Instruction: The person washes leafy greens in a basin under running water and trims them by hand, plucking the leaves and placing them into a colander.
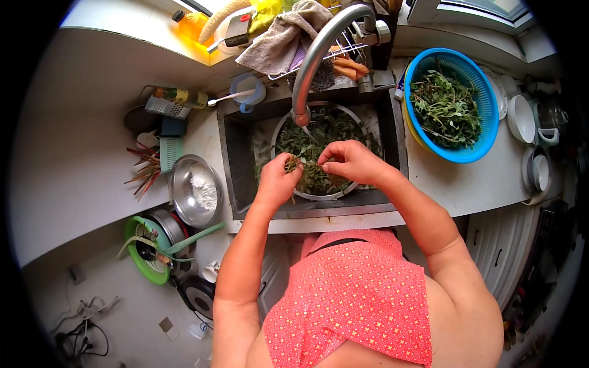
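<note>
Leafy green stems float in a round white basin [275, 136] that sits inside the dark sink [237, 165]. Over the basin's near part, my left hand [279, 178] is closed round some green stems [292, 164]. Just to its right, my right hand [350, 162] pinches the end of a stem between thumb and fingers. Above both hands curves the metal faucet [305, 80], with water running from its spout into the basin. More leafy stems [446, 109] fill a blue plastic basket [488, 116] on the counter to the right.
A steel bowl [195, 190] with white powder stands left of the sink. Beyond it are chopsticks [146, 168] and a green colander [146, 264]. A cloth [285, 37] hangs on a rack behind the sink. White bowls [521, 118] stand at the far right.
</note>
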